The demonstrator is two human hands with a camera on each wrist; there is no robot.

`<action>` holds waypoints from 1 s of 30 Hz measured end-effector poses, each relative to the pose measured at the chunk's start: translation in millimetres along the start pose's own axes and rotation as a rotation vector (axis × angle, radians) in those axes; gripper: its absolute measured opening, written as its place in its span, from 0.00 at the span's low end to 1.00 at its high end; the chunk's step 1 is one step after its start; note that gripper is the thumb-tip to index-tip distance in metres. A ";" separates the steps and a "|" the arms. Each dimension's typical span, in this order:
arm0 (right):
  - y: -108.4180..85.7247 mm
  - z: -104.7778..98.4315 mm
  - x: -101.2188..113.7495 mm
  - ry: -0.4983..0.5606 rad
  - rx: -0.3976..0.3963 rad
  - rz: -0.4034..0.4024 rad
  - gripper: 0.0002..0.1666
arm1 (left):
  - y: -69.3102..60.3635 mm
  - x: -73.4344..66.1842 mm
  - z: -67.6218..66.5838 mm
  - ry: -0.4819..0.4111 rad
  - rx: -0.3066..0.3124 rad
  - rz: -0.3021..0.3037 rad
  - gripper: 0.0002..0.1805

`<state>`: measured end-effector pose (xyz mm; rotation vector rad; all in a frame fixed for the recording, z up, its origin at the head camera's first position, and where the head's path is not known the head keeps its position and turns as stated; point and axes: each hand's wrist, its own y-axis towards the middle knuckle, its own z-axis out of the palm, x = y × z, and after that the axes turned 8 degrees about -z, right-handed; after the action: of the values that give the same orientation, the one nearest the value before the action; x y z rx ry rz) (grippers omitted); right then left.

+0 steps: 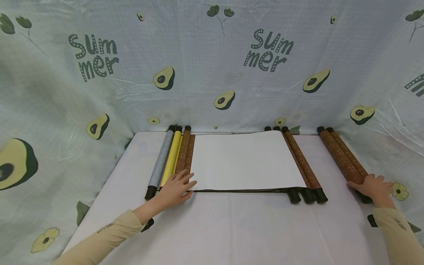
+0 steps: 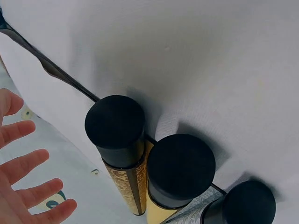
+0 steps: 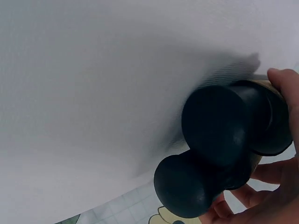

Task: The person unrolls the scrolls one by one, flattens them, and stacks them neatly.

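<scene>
Several scrolls with black end knobs lie on the table. In the middle, blank white paper [image 1: 248,162] is spread flat between rolled sides. At its left stand brown patterned [image 1: 183,152], yellow [image 1: 172,156] and grey-blue [image 1: 161,158] rollers. My left hand [image 1: 175,189] is over the near ends of the yellow and brown rollers, fingers spread and straight; the left wrist view shows these fingers [image 2: 28,163] holding nothing. At far right, my right hand [image 1: 374,187] grips a pair of brown patterned scrolls [image 1: 341,156] near their front end, thumb and fingers curled round them beside black knobs [image 3: 215,126].
Brown rollers [image 1: 303,162] border the paper's right side, their black knobs [image 1: 321,195] pointing to the front. A black knob [image 1: 372,221] shows beside the right sleeve, another [image 1: 148,224] by the left sleeve. A cloth wall with avocado prints [image 1: 224,100] stands behind the white table [image 1: 232,228].
</scene>
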<state>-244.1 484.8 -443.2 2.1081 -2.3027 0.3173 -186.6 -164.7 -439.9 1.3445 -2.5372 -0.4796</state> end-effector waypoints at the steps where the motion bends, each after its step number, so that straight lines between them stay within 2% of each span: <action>1: 0.3 0.1 0.3 0.005 -0.006 -0.008 0.59 | -0.5 -0.7 0.0 0.013 0.014 -0.005 0.16; 6: 2.9 2.2 5.2 0.055 -0.010 -0.016 0.58 | -2.1 -5.0 -3.5 0.025 0.101 -0.043 0.16; 10: 6.6 3.7 11.5 0.120 0.036 0.055 0.63 | -2.6 -7.4 -4.5 0.017 0.100 -0.046 0.15; 13: 7.7 4.1 16.4 0.137 0.034 0.077 0.63 | -3.4 -7.8 -3.2 0.029 0.094 -0.043 0.15; 16: 6.6 4.5 20.5 0.133 -0.011 0.058 0.59 | -4.5 -7.8 -1.7 0.031 0.094 -0.045 0.15; 24: -3.8 9.2 32.7 0.132 -0.229 -0.048 0.46 | -4.3 -9.5 -0.5 0.045 0.092 -0.026 0.15; 30: -11.3 11.4 42.9 0.169 -0.258 -0.066 0.42 | -3.8 -10.8 -0.2 0.057 0.094 -0.022 0.15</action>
<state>-235.6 439.9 -446.7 1.9470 -2.0519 0.1781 -177.6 -157.8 -441.8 1.3993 -2.5299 -0.3246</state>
